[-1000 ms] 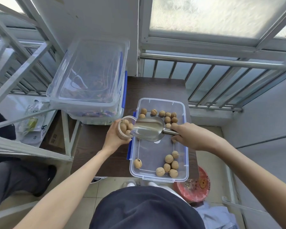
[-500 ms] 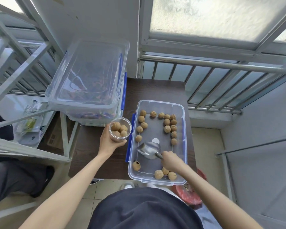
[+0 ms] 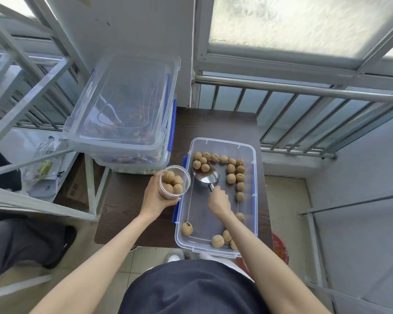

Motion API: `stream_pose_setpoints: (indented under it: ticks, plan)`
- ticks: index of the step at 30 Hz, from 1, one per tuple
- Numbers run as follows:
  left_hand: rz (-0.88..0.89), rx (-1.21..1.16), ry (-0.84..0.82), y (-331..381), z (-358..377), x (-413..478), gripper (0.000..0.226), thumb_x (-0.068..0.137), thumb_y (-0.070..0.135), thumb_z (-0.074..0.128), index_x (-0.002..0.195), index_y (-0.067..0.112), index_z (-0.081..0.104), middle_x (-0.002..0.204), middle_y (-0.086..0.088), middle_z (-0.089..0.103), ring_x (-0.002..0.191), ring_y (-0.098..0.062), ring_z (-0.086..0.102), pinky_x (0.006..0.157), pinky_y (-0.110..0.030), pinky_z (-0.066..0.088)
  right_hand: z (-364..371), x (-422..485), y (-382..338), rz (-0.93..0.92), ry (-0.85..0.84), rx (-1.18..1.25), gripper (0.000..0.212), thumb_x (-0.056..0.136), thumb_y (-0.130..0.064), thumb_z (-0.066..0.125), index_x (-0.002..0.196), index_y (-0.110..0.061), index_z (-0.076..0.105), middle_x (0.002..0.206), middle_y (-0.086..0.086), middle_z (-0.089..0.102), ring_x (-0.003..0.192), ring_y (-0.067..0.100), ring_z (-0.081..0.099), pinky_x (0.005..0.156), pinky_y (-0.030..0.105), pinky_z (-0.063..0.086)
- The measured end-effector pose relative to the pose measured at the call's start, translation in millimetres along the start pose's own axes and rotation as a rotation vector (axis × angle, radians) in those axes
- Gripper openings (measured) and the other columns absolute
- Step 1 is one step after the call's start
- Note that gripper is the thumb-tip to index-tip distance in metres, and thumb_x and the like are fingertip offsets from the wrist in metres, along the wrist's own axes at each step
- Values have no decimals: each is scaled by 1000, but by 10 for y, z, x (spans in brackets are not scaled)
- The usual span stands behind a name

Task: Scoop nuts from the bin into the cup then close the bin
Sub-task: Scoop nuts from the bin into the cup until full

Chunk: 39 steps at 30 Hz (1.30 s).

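Observation:
A clear plastic bin (image 3: 254, 200) with blue latches lies open on the dark table, with several walnuts (image 3: 231, 168) scattered along its far end, right side and near end. My right hand (image 3: 218, 201) grips the handle of a metal scoop (image 3: 205, 175) inside the bin; the scoop's mouth points at the far-left cluster of nuts, one or two lying at its lip. My left hand (image 3: 156, 196) holds a clear cup (image 3: 174, 181) with several walnuts in it, just left of the bin's rim.
A large clear lidded storage box (image 3: 125, 114) stands at the back left of the dark table (image 3: 216, 123). A metal railing (image 3: 304, 91) runs behind. A white metal frame (image 3: 36, 91) is on the left, and a red round object (image 3: 280, 248) lies on the floor at right.
The scoop left the cup after tipping nuts in, dropped into the bin, then slid forward to the far-left nuts. The cup came upright beside the bin.

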<state>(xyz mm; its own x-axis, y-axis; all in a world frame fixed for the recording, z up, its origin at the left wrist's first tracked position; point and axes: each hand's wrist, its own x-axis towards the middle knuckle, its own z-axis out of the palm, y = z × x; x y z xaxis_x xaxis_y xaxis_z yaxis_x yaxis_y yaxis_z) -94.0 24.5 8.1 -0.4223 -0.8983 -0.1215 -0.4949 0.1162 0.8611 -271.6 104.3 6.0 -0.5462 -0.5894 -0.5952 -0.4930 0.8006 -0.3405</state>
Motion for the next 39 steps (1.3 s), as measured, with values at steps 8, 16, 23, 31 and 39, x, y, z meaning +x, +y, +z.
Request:
stream_pose_setpoints:
  ticks: [8, 16, 23, 31, 39]
  plan:
    - [15, -1, -4, -12, -6, 11, 85, 48, 11, 91, 114, 39, 45, 110, 14, 56, 105, -8, 54, 86, -13, 39, 185, 239, -48, 55, -29, 212, 33, 97, -12, 33, 127, 1, 35, 131, 27, 51, 120, 42, 48, 93, 43, 42]
    - [5, 45, -33, -82, -39, -19, 87, 47, 18, 89, 114, 52, 44, 119, 9, 60, 111, -10, 55, 94, -27, 45, 266, 397, 133, -9, -46, 372, 29, 98, -16, 34, 124, -4, 32, 127, 26, 55, 110, 37, 56, 86, 41, 46]
    - [-2, 43, -26, -61, -36, 23, 87, 48, 15, 90, 108, 57, 42, 118, 8, 60, 110, -10, 55, 92, -23, 42, 14, 312, 482, -130, 10, 307, 14, 98, -18, 41, 103, -5, 36, 89, 16, 56, 77, 26, 52, 66, 36, 39]
    - [-10, 46, -28, -31, -29, 139, 80, 48, 11, 90, 115, 32, 53, 118, 4, 61, 109, -13, 57, 94, -30, 46, -628, -206, 866, -324, -32, 53, 10, 96, -15, 45, 101, -7, 41, 82, 11, 61, 73, 30, 57, 58, 31, 39]
    - [5, 118, -39, -31, -29, 194, 81, 49, 19, 89, 120, 26, 52, 120, 6, 61, 112, -14, 57, 95, -33, 48, -1062, -711, 601, -490, -155, -200, 17, 97, -25, 46, 104, -10, 43, 74, -1, 54, 67, 23, 53, 60, 31, 41]
